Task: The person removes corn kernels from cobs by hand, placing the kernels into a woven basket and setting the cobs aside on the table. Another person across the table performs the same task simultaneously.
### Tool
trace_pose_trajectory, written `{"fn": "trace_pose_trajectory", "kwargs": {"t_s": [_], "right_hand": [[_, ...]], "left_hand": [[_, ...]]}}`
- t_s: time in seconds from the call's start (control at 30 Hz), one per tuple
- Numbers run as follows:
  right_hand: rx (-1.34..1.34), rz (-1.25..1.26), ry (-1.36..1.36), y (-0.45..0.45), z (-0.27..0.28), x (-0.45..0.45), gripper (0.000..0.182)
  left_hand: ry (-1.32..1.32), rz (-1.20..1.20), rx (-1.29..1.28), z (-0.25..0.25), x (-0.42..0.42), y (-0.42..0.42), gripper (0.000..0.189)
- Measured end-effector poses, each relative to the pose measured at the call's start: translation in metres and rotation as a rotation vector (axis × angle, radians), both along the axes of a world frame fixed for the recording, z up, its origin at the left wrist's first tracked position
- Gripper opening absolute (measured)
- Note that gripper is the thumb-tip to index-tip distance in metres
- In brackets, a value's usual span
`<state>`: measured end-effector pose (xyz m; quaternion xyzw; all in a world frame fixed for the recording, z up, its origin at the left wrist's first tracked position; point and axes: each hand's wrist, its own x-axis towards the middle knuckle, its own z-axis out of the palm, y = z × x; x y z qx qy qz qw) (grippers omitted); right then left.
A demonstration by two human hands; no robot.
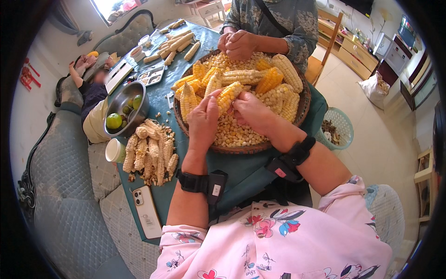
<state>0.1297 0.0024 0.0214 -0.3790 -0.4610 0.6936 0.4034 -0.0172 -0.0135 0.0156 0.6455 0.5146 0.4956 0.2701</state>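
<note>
Over a round woven basket (308,101), my left hand (204,117) grips the lower end of a yellow ear of corn (229,96). Against the same ear's right side press the fingers of my right hand (252,111); the fingertips are partly hidden behind the ear. Loose corn kernels (237,134) fill the basket's near part below my hands. Whole ears, such as a pale one (287,73) and a deep yellow one (270,81), lie across the middle. At the basket's far rim, another person's hands (240,44) are closed together above the kernels.
Bare corncobs (153,150) are piled left of the basket, beside a paper cup (115,151), a metal bowl of fruit (144,118) and a phone (148,212). More cobs (177,43) lie farther back. A plastic basket (343,136) stands on the floor. Someone reclines on the sofa (62,195).
</note>
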Motion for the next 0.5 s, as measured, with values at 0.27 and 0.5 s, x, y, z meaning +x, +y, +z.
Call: {"fn": "trace_pose_trajectory", "kwargs": {"t_s": [0.27, 0.5], "right_hand": [[0.075, 0.1, 0.129, 0.0, 0.0, 0.002, 0.022], [0.041, 0.012, -0.034, 0.003, -0.003, 0.0, 0.021]], "left_hand": [[-0.218, -0.039, 0.004, -0.003, -0.007, 0.005, 0.036], [0.121, 0.017, 0.062, 0.001, 0.0, -0.001, 0.041]]}}
